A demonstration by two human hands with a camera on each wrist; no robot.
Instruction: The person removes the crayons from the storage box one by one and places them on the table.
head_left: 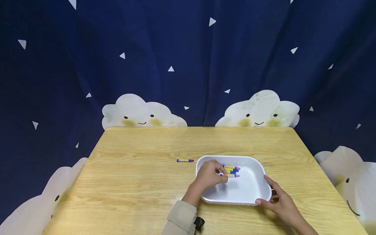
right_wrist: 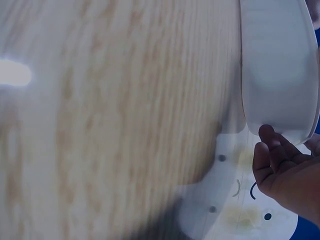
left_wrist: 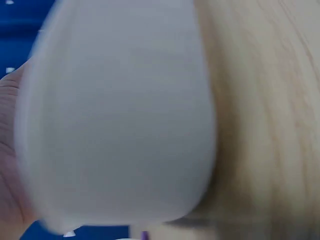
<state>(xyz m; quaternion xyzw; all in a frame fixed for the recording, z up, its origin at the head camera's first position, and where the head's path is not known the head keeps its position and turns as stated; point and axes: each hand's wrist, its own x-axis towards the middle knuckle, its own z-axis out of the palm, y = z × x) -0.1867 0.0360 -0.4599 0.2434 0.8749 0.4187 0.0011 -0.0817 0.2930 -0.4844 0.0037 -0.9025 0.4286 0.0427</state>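
A white plastic tray point(head_left: 249, 187) rests on the table, with several crayons point(head_left: 232, 171) lying side by side in it. Over its left half, my left hand point(head_left: 210, 174) reaches in and pinches the back end of the nearest crayon, a pink-tipped one point(head_left: 234, 176), between thumb and index finger. At the tray's right end my right hand point(head_left: 280, 202) grips the rim, thumb on the near corner and fingers around the side. The left wrist view is mostly filled by the tray's outer wall point(left_wrist: 120, 120); the right wrist view shows the right fingers point(right_wrist: 280, 155) against the tray's end.
One purple-tipped crayon point(head_left: 185, 160) lies on the wooden table point(head_left: 132, 176), just left of the tray. Behind the table's far edge hangs a dark blue curtain point(head_left: 182, 42) with white triangles and smiling clouds.
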